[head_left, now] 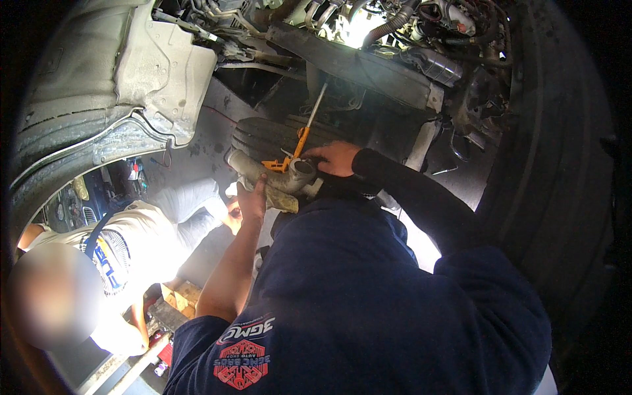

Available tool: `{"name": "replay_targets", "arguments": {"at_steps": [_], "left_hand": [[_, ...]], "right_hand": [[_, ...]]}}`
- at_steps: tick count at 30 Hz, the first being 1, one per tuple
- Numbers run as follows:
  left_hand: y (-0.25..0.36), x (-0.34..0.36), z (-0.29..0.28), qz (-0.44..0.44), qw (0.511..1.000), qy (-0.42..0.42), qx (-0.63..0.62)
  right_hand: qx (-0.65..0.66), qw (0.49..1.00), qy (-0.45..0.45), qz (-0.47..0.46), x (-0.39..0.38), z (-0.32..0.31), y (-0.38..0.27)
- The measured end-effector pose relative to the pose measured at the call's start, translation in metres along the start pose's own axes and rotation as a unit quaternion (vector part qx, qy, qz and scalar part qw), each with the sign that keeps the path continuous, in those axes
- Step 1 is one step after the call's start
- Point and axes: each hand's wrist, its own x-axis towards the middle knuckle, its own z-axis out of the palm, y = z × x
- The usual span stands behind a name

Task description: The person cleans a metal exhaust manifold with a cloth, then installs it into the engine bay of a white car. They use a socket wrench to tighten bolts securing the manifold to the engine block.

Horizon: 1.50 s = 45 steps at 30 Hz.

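Note:
My left hand is closed around a grey cast-metal pipe fitting with a round opening at its right end, held above my lap. A pale yellowish cloth or glove-like item lies under it. My right hand has its fingers curled beside that opening, and what they grip is hidden. Just behind the fitting, near the middle of the view, is an orange tool with a long metal shaft pointing up toward the undercarriage.
Engine parts and hoses hang along the top, with a body panel at upper left and a dark tire at right. A co-worker in a light shirt is low at left, beside wooden blocks.

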Motion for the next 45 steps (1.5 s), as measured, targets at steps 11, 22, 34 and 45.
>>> {"name": "replay_targets", "arguments": {"at_steps": [11, 22, 34, 45], "left_hand": [[-0.025, 0.017, -0.001, 0.035, 0.999, -0.021, -0.035], [-0.024, 0.014, -0.001, 0.020, 0.999, -0.020, -0.035], [-0.015, 0.006, 0.000, 0.041, 0.999, -0.010, -0.012], [-0.011, 0.006, 0.000, 0.007, 0.998, -0.022, -0.050]], "right_hand": [[-0.001, 1.000, -0.023, 0.013, -0.011, -0.003, 0.009], [0.076, 0.997, -0.002, 0.013, -0.027, 0.015, 0.019], [0.072, 0.997, 0.015, -0.030, -0.014, 0.015, 0.011], [0.161, 0.986, 0.020, 0.028, -0.050, 0.022, -0.005]]}}
